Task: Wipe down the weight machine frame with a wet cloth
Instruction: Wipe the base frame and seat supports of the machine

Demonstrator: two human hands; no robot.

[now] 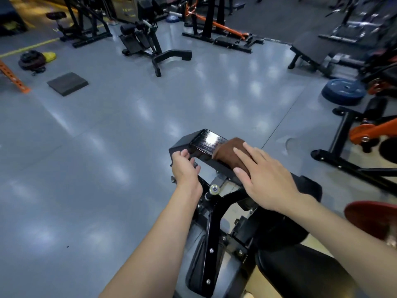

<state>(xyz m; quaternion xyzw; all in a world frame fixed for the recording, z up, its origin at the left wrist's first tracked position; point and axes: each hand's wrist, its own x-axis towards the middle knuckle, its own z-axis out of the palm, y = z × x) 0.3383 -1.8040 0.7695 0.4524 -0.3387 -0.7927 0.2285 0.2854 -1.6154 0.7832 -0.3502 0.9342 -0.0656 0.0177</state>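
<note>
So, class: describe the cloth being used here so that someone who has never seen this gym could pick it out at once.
Start at the black weight machine frame in the lower middle, closest to the camera. On its glossy flat top bar lies the brown cloth, pressed down by the right hand with straight fingers. It is the only soft brown thing there; everything around it is black metal or padding.
</note>
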